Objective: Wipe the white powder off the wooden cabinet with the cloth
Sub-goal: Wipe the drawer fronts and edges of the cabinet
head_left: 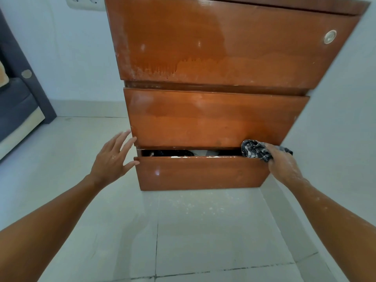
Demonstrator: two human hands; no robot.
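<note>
The wooden cabinet (pixel 213 110) has three drawer fronts and stands against a white wall. Its bottom drawer (pixel 199 173) is pulled out a little, and white powder (pixel 193 157) lies along its top edge. Faint whitish smears show low on the top drawer front. My right hand (pixel 283 163) grips a dark patterned cloth (pixel 255 151) at the right end of that drawer's top edge. My left hand (pixel 114 157) is spread flat, fingers apart, by the drawer's left corner, its thumb touching the drawer front.
White powder specks (pixel 199 208) are scattered on the pale tiled floor in front of the cabinet. A dark sofa (pixel 18 102) stands at the left. A wall socket (pixel 85 2) sits top left. A round lock (pixel 329 37) is on the top drawer.
</note>
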